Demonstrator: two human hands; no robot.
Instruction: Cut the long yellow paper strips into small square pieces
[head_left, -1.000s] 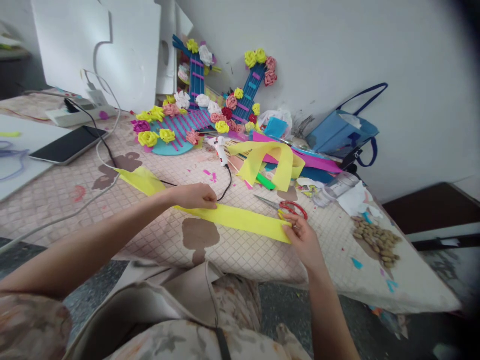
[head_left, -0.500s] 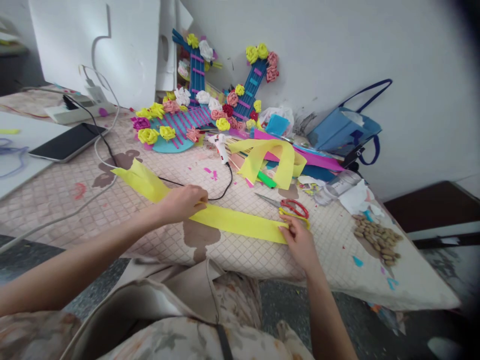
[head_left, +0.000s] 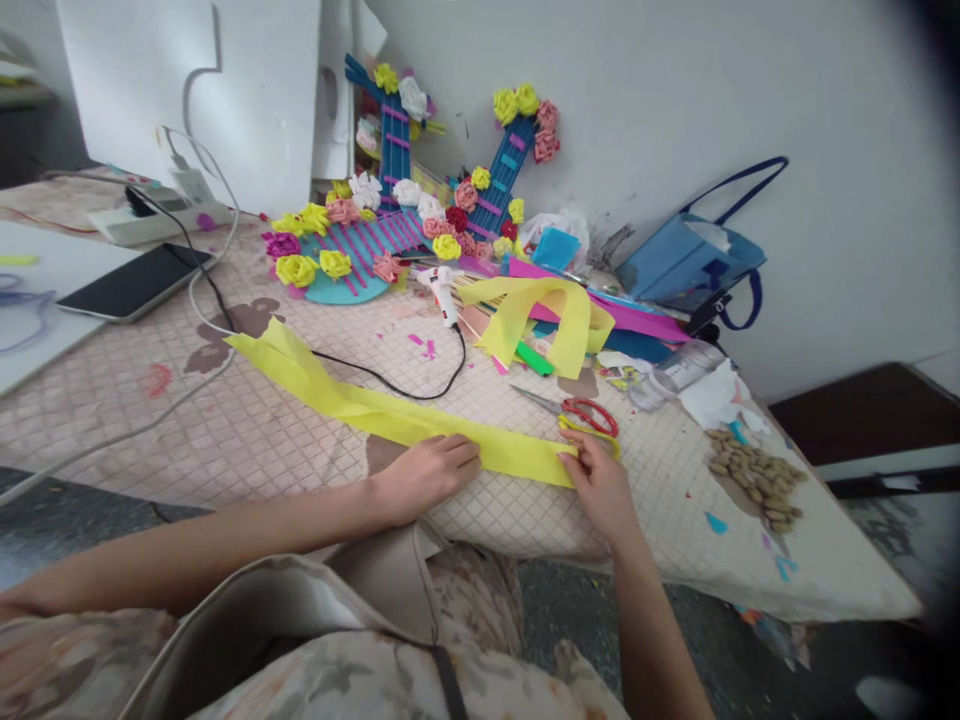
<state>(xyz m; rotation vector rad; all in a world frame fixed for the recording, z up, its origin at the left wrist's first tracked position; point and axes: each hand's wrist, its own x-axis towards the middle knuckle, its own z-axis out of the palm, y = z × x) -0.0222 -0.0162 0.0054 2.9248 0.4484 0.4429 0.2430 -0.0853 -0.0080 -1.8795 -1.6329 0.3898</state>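
A yellow strip lies across the near tabletop. The right hand pinches its right end, partly covering the scissors. The left hand lies over the strip, thumb hidden; whether it grips cannot be told.

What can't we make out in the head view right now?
All head view:
- Left hand: thumb hidden by its own fingers, so pinching or just resting on the yellow strip is unclear.
- Scissors: part of yellow handle hidden by right hand.
- Black cord: part hidden by yellow strip.
- White board: cut off by left edge.
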